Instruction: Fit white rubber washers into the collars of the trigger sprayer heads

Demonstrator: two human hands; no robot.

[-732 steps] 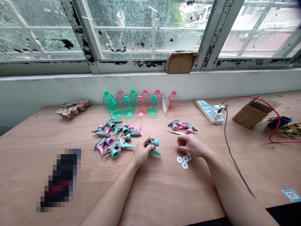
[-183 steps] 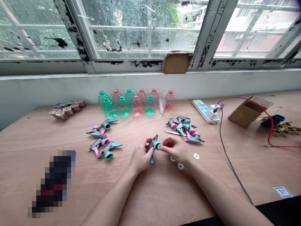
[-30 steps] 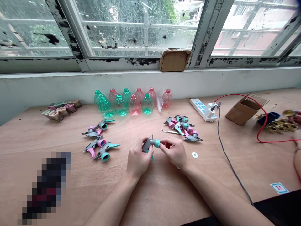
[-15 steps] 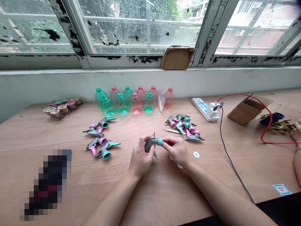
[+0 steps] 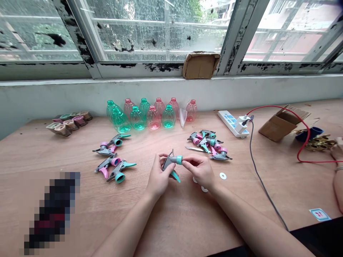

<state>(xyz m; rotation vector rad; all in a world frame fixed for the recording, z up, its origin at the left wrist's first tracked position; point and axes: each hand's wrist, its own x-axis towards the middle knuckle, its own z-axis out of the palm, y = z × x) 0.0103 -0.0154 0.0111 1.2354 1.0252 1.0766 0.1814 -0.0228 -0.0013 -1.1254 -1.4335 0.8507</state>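
Note:
My left hand (image 5: 157,182) is closed around the grey body of a trigger spray head (image 5: 169,162) with a turquoise collar (image 5: 179,160) and turquoise trigger (image 5: 175,176). The collar's open end points right. At that opening my right hand (image 5: 202,172) has its thumb and fingertips pinched together; whatever they hold is hidden. Beside and partly beneath the right hand lie white ring washers (image 5: 223,176). Several grey spray heads with pink or turquoise parts rest in a pile (image 5: 206,141) to the right, next to metal tweezers (image 5: 197,149). More spray heads (image 5: 119,170) lie on the left.
Green and pink clear bottles (image 5: 153,117) stand along the wall, with a plastic bag (image 5: 182,117) among them. A power strip (image 5: 230,121) with cables and a cardboard box (image 5: 278,125) are at the right, near another person's hand (image 5: 338,149). Small containers (image 5: 71,124) sit far left.
The spray head has turned slightly in my left hand, so more of its turquoise trigger shows. Both hands stay together, with the right fingertips still at the collar.

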